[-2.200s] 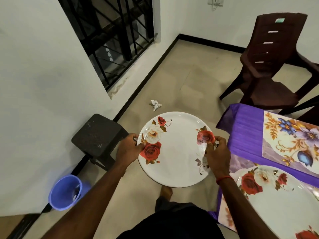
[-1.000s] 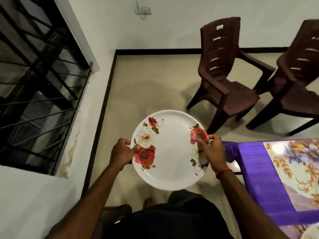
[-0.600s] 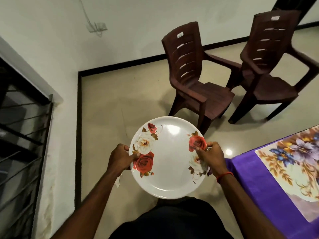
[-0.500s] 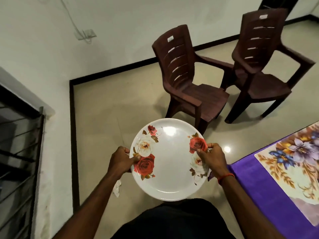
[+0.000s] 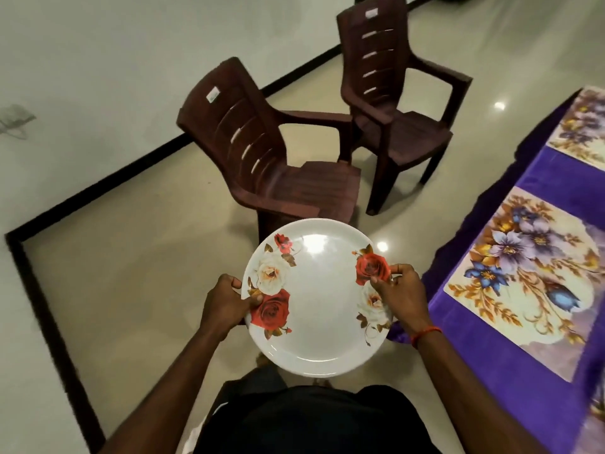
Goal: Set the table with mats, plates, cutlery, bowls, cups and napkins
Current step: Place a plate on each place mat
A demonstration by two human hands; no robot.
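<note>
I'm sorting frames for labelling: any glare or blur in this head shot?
Head view: glare spots on the round white rose-printed plate and glossy beige floor; the far floral place mat and grey wall fitting are smeared by motion blur.

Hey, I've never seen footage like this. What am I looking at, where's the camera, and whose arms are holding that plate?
There is no machine here. The camera sits on a person's head, looking forward and down, so the two arms are the wearer's own. The left hand and right hand grip opposite edges of a white rose-printed plate, held in the air above the floor. At the right is a table under a purple cloth, with a flowered place mat on it and a second mat beyond. A brown plastic chair and a farther chair stand ahead.
</note>
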